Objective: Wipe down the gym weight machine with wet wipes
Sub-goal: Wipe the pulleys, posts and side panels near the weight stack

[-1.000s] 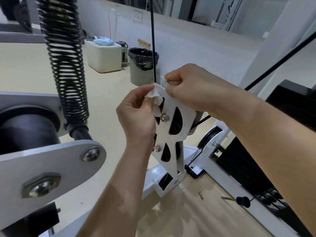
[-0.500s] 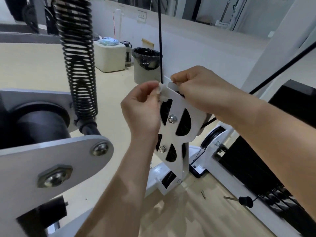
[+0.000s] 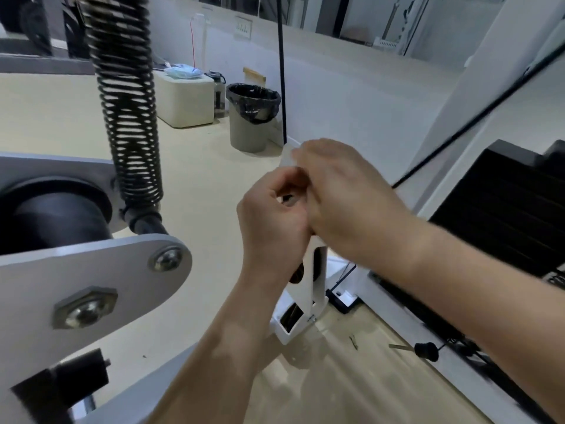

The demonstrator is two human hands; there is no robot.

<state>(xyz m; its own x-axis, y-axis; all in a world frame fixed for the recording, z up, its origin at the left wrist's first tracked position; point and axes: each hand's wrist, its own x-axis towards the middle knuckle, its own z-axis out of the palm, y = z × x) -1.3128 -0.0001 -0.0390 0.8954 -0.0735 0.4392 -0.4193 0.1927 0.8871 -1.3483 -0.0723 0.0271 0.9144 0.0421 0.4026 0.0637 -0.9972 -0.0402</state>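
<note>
1. The left hand (image 3: pixel 272 221) and right hand (image 3: pixel 345 197) meet at the top of the white pulley bracket (image 3: pixel 315 280). The bracket hangs mid-frame on a black vertical cable (image 3: pixel 281 71).
2. The right hand's fingers curl over the bracket's top edge, gripping it and hiding most of its upper half. The left hand's fingers are curled tight against the same spot. Motion blur hides what they pinch, so I cannot tell whether the wet wipe is in them.
3. In the left foreground is a grey steel plate (image 3: pixel 91 286) with 2 bolts, and a black roller (image 3: pixel 55 221) sits behind it. A black coil spring (image 3: pixel 128 117) rises above them. All 3 stand near the left forearm.
4. To the right is the black weight stack (image 3: pixel 504 209). A diagonal cable (image 3: pixel 489 111) runs down behind the right wrist.
5. Open cream floor lies between the spring and the bracket and reaches back to the wall. There stand a grey bin (image 3: pixel 244 133) with a black liner and a white box (image 3: pixel 186 99), with a dark bottle (image 3: pixel 218 93) between them.
6. A pin with a black knob (image 3: pixel 425 351) lies on the wooden floor below the right forearm.
7. A wall plate (image 3: pixel 243 26) and a pale blue pack (image 3: pixel 183 71) on the box are too small to read.
</note>
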